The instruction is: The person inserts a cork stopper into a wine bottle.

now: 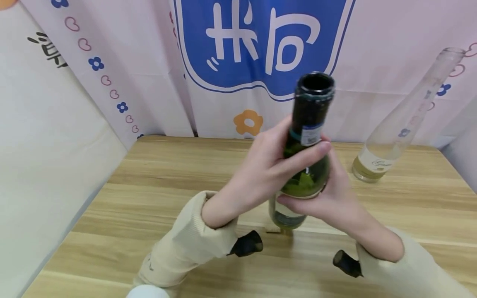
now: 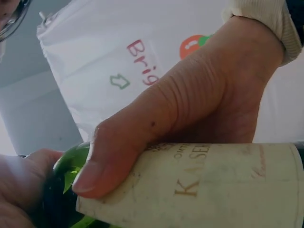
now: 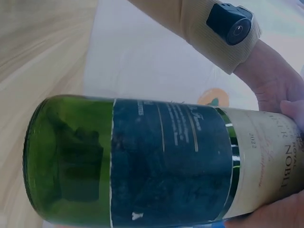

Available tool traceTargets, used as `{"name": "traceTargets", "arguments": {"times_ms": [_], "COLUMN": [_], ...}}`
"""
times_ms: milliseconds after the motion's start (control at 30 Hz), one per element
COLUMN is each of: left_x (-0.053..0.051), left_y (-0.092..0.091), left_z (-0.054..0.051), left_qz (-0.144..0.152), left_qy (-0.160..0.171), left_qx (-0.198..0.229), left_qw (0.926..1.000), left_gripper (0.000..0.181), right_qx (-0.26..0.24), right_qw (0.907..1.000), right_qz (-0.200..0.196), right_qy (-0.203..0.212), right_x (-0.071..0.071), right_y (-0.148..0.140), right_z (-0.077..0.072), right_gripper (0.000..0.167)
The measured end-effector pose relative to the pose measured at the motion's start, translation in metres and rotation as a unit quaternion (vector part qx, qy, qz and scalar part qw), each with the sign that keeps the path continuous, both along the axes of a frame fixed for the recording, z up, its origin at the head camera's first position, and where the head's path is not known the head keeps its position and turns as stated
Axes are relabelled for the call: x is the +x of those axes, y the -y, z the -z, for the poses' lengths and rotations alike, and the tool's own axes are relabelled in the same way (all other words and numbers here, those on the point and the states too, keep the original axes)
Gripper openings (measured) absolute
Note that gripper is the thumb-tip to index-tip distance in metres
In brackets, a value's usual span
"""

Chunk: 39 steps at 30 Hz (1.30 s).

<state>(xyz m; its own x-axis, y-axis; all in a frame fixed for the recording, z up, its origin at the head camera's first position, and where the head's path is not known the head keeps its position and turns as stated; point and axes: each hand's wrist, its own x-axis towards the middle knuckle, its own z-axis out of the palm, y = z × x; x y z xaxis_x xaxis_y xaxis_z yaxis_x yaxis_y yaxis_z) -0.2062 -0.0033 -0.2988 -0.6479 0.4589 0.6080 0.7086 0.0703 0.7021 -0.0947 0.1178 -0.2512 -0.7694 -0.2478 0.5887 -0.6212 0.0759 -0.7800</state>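
Green glass wine bottle with cream and blue labels is nearest me, over the pale wooden table, long axis tipped slightly right, my bare left hand curled round nearer its neck, bare right hand gripping lower.

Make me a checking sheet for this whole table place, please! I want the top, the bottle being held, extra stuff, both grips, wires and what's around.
Surface: table with wood grain.
Job's things: green bottle, labelled, no cap on its mouth; hard to tell whether its base touches the table.
Clutter: clear bottle standing toward the table's right side; white rounded thing at the head view's bottom edge, too cut off to name.
Grips: left grip holds the green bottle higher up; right grip holds it lower.
Cables: nothing seen.
Surroundings: hanging cloth printed with hearts and flowers.
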Motion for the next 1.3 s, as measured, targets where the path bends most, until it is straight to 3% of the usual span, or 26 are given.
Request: {"name": "traceTargets", "arguments": {"times_ms": [133,200,400,600,767,1100,1200,1300], "left_x": [0.071,0.096,0.092,0.084,0.081,0.078,0.073,0.067], "left_y": [0.002,0.004,-0.013,-0.024,-0.028,-0.031,-0.023,-0.008], "left_z": [-0.075,-0.1,-0.082,-0.066,-0.058,-0.05,-0.049,-0.042], "left_qz": [0.016,0.029,0.032,0.047,0.058,0.074,0.097,0.117], "left_qy": [0.026,0.042,0.084,0.087,0.081,0.077,0.078,0.065], "left_qx": [-0.021,-0.035,-0.079,-0.095,-0.1,-0.144,-0.175,-0.228], "left_qw": [0.9993,0.9981,0.9928,0.9906,0.99,0.9837,0.9767,0.9644], "left_gripper": [0.026,0.022,0.029,0.026,0.029,0.034,0.041,0.062], "right_qx": [0.015,0.021,0.043,0.086,0.054,0.02,0.009,0.006], "right_qw": [0.9997,0.9995,0.9975,0.9922,0.996,0.9968,0.9976,0.9989], "right_qz": [0.013,0.017,0.035,0.085,0.069,0.064,0.056,0.042], "right_qy": [0.013,0.019,0.043,0.029,0.017,0.045,0.039,0.021], "right_x": [0.003,0.004,0.006,0.003,0.001,0.003,0.002,0.0], "right_y": [-0.017,-0.024,-0.042,-0.052,-0.054,-0.058,-0.058,-0.058], "right_z": [0.005,0.01,0.028,0.046,0.059,0.071,0.071,0.072], "right_gripper": [0.098,0.097,0.096,0.098,0.09,0.087,0.091,0.096]}}
